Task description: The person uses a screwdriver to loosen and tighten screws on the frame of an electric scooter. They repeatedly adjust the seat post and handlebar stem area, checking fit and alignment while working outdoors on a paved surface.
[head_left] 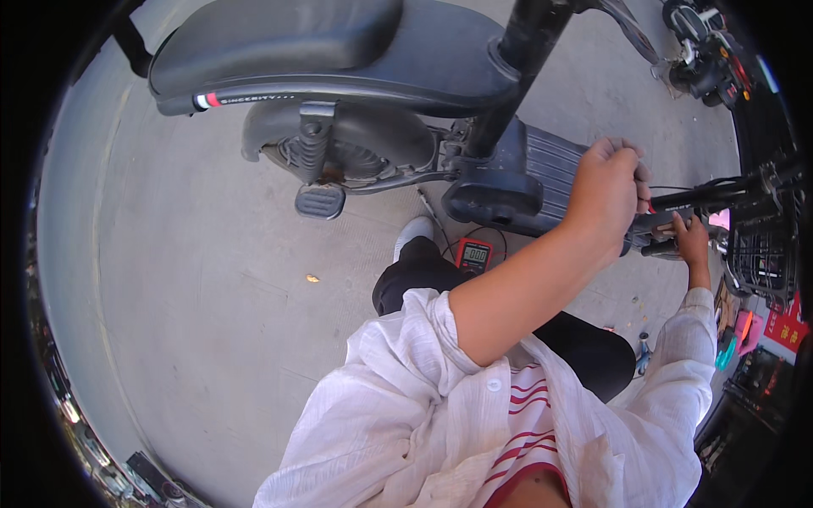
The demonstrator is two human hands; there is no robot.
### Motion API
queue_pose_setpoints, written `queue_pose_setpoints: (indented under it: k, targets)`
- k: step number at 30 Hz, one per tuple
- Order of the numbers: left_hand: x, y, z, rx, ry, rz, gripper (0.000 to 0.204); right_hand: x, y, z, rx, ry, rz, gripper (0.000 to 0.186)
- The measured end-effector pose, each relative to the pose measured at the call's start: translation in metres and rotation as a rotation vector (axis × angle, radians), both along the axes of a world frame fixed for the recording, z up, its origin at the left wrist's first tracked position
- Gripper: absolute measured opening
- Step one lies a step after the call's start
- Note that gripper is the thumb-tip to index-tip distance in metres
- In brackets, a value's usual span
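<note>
Clock from mid-view. Left hand (608,178), 2 o'clock: fingers curled in, over the ridged black plastic footboard (550,157); can't tell if they hold anything. Right hand (692,241), 3 o'clock: fingers partly bent at the bike's dark front end; grip unclear. Black electric bike (487,127) spans 11 to 3 o'clock. Red-cased digital multimeter (474,255) on grey floor (212,279), near centre, 3 o'clock.
</note>
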State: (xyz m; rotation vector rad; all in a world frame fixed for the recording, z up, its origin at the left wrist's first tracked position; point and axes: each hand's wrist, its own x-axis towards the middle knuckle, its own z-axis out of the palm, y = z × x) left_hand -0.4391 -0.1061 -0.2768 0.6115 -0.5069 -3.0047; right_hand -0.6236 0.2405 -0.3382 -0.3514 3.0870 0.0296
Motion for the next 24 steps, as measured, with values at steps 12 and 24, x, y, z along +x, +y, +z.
queue_pose_setpoints:
  k: [12, 24]
  targets:
    - [-0.004, 0.004, -0.001, 0.029, 0.043, 0.041, 0.013, -0.021, 0.015, -0.016, -0.118, 0.034, 0.116, 0.026]
    - [0.0, 0.0, 0.001, 0.024, 0.03, 0.048, 0.013, -0.016, 0.009, -0.004, -0.177, -0.148, -0.074, 0.032]
